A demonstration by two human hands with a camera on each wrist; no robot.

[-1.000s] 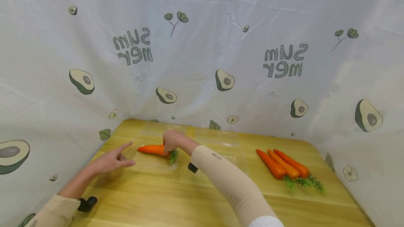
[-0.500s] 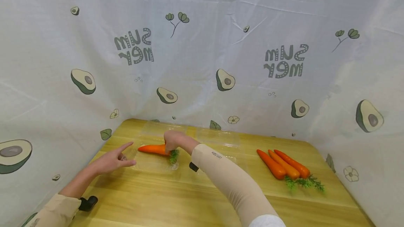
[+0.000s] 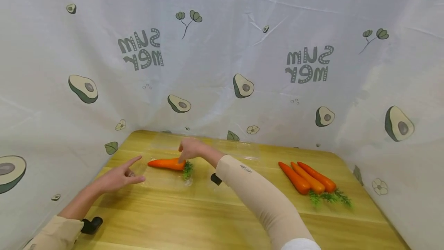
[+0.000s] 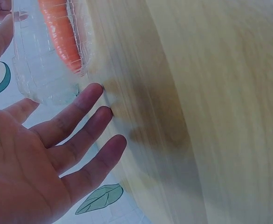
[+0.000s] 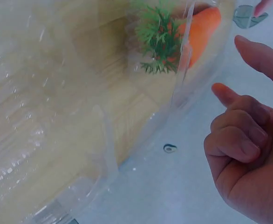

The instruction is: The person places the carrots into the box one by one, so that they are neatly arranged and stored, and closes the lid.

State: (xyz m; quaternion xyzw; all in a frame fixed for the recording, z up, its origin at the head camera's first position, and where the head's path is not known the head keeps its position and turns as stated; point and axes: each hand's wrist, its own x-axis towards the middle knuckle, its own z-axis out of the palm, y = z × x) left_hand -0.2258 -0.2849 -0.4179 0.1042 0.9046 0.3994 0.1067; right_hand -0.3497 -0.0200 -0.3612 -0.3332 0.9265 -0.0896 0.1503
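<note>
I see the carrot lying in a clear box near the far left corner of the tabletop. The right hand hangs over its leafy end, thumb and index finger apart, the other fingers curled, nothing held; I can't tell whether it touches. The left hand is just beside the box, fingers spread wide, holding nothing. Three more carrots lie together near the right edge.

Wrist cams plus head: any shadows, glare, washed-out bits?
Left wrist: soft shadows on the table beside the left hand, small highlights on the carrot. Right wrist: bright specks of glare on the clear plastic, with a hazy, low-contrast look. Head: the clear plastic barely shows against the table.
</note>
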